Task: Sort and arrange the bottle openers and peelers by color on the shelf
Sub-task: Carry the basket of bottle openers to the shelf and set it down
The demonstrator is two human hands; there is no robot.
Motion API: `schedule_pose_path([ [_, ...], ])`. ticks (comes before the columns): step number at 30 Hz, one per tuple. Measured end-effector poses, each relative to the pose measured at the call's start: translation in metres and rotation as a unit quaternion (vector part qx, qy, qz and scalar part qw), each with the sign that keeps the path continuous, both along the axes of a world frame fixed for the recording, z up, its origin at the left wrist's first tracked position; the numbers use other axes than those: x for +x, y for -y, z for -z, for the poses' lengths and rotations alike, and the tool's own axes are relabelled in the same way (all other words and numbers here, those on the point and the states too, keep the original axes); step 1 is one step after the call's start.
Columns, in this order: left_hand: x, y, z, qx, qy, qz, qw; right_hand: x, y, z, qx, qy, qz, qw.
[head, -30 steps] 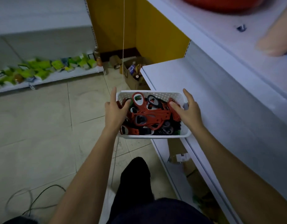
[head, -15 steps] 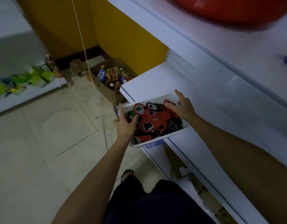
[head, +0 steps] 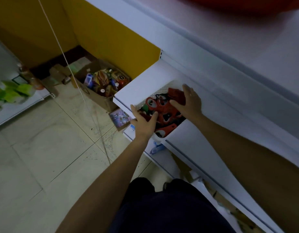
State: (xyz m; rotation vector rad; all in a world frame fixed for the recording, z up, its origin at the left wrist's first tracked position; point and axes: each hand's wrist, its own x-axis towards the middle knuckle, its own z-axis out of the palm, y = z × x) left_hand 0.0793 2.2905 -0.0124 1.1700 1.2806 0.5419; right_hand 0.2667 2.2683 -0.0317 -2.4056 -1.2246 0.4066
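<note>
A white perforated basket [head: 156,94] sits tilted on the white shelf [head: 142,86], its near corner over the shelf's front edge. It is full of red and black bottle openers and peelers [head: 164,113], with a green one at the left. My left hand [head: 143,124] grips the basket's near left rim, thumb inside over the tools. My right hand [head: 190,102] holds the far right rim, fingers spread and thumb on the red pieces.
An upper white shelf [head: 229,41] overhangs on the right, with a red object at the top edge. A cardboard box of packaged goods [head: 103,83] stands on the tiled floor by the yellow wall. Green packets [head: 12,91] lie on a low shelf at left.
Both hands have carried the basket from in front of the shelf onto it, to the right and farther in. The view has swung down and left.
</note>
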Motion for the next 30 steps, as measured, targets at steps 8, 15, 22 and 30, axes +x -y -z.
schedule_pose_path([
  [8,-0.008,-0.016,-0.002,0.025,0.032,0.069,0.997,-0.104,0.066,0.032,0.070,-0.001,-0.046,0.996],
  [15,-0.002,-0.021,0.007,0.069,0.063,0.226,0.970,-0.075,0.078,0.032,0.124,-0.055,0.014,0.991],
  [22,0.041,-0.050,0.028,0.210,-0.006,0.351,0.913,-0.021,0.083,0.036,0.139,-0.158,0.133,0.969],
  [30,0.097,-0.077,0.049,0.217,-0.066,0.375,0.899,0.032,0.064,0.053,0.139,-0.208,0.183,0.951],
])
